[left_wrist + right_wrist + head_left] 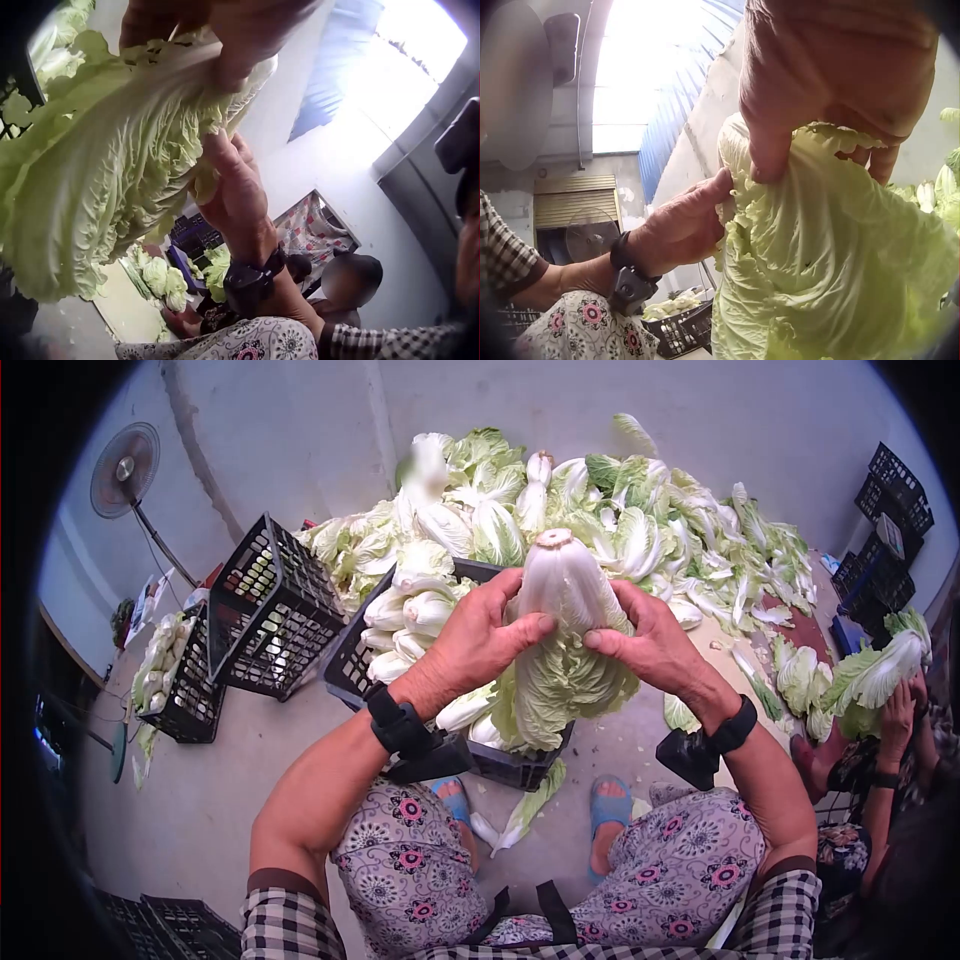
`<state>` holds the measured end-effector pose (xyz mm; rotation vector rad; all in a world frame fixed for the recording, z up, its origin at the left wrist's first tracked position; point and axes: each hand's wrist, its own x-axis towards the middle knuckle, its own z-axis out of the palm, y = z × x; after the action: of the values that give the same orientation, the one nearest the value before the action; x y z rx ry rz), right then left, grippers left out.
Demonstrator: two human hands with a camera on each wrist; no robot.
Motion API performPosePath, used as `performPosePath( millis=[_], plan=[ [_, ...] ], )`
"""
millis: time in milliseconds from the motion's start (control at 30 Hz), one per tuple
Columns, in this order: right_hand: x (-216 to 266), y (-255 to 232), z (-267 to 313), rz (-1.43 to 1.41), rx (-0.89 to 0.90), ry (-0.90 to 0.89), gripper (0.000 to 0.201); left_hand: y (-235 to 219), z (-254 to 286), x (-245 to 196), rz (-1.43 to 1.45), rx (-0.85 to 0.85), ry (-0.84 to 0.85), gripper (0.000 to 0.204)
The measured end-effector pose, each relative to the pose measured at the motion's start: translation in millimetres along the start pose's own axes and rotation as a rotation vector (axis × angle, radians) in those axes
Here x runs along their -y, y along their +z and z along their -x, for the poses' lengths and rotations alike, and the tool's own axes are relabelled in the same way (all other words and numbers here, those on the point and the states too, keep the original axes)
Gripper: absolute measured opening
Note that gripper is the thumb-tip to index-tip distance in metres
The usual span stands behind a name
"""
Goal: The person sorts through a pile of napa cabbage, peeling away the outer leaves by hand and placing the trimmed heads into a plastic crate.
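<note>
Both hands hold one napa cabbage [568, 595] in the head view, its white cut base up and its leafy green end hanging down. The left hand [490, 632] grips its left side, thumb across the front; the right hand [658, 642] grips the other side the same way. In the left wrist view the cabbage [112, 165] spreads frilly leaves, with the right hand [238, 191] on its far side. The right wrist view has the left hand [686, 225] touching the edge of the leaves [817, 240]. Fingers behind the cabbage are partly hidden.
Below the cabbage stands a black crate [345, 650] of cabbages. A tilted crate [270, 610], a filled crate [190, 705] and a fan [125, 468] are at left. Heaped cabbages [640, 540] line the wall. Another person's hand [897, 715] holds a cabbage [880, 670] at right.
</note>
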<state>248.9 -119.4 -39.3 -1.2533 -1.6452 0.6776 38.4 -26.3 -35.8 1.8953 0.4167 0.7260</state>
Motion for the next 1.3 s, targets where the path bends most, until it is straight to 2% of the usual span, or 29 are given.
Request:
performPosePath(
  millis=[100, 200, 233, 333, 533, 633, 733, 867, 967, 1067, 1200, 1300],
  plan=[
    [9.1, 3.6, -1.0, 0.004, -0.055, 0.022, 0.051, 7.4, -1.9, 3.9, 0.011, -0.117, 0.22, 0.061],
    [11.7, 6.4, -2.4, -0.059, -0.083, 0.006, 0.049, 7.1, 3.2, 2.0, -0.032, 0.051, 0.008, 0.065],
    [9.4, 6.6, -2.5, -0.077, -0.082, 0.004, 0.049, 7.1, 2.5, -2.9, 0.059, 0.08, -0.038, 0.062],
    [2.9, 4.3, -0.2, -0.128, -0.069, 0.003, 0.05, 4.7, 1.4, -2.2, 0.09, 0.122, -0.029, 0.05],
    [1.5, 0.5, 5.7, -0.186, -0.068, 0.015, 0.054, 4.9, 0.6, -6.3, 0.12, 0.16, -0.13, 0.043],
    [-5.9, 1.3, 7.2, -0.197, -0.096, 0.015, 0.057, 3.1, -1.4, -3.7, 0.063, 0.163, -0.037, 0.046],
    [-11.0, 1.6, 5.6, -0.165, -0.132, 0.006, 0.063, 5.9, -3.6, -7.9, 0.136, 0.109, -0.134, 0.051],
    [-16.3, 1.3, 1.8, -0.237, -0.115, 0.004, 0.08, 5.6, -3.9, 0.5, 0.12, 0.004, -0.154, 0.053],
    [-10.9, 1.4, 6.8, 0.048, -0.063, -0.035, 0.094, 3.7, -4.3, 5.5, 0.143, -0.059, -0.151, 0.053],
    [-7.3, 13.2, 4.7, 0.197, -0.046, -0.089, 0.102, 6.9, -5.2, 4.6, 0.153, -0.083, -0.148, 0.053],
    [-12.5, 13.9, 0.5, -0.135, -0.009, -0.025, 0.088, 6.8, -2.9, 1.7, 0.132, -0.089, -0.122, 0.053],
    [-8.8, 14.9, 2.4, -0.258, -0.002, 0.028, 0.083, 1.8, -2.0, 3.3, 0.106, -0.105, -0.148, 0.057]
  ],
)
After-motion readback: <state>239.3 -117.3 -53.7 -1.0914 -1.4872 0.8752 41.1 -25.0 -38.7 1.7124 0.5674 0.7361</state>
